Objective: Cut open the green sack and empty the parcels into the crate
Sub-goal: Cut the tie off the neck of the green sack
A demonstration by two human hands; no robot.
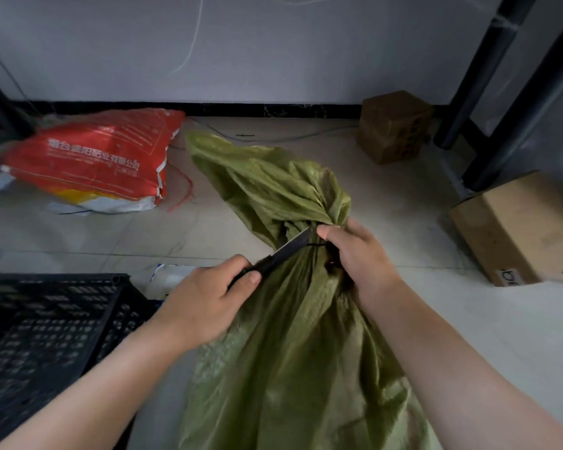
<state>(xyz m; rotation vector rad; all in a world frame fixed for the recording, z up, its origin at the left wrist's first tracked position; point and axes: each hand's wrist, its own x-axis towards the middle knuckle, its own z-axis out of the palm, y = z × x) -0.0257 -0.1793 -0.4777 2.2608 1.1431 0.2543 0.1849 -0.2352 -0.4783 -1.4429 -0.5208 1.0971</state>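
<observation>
The green woven sack stands on the floor in front of me, its neck gathered and bound by a thin black tie. My right hand grips the bunched neck just below the loose top. My left hand holds a black knife by its handle, the blade pointing up and right against the tie. The black plastic crate sits at the lower left, beside the sack. No parcels are visible; the sack hides its contents.
A red and white printed sack lies at the back left by the wall. Two cardboard boxes stand at the right, one small and one larger. Black shelf legs rise at the far right.
</observation>
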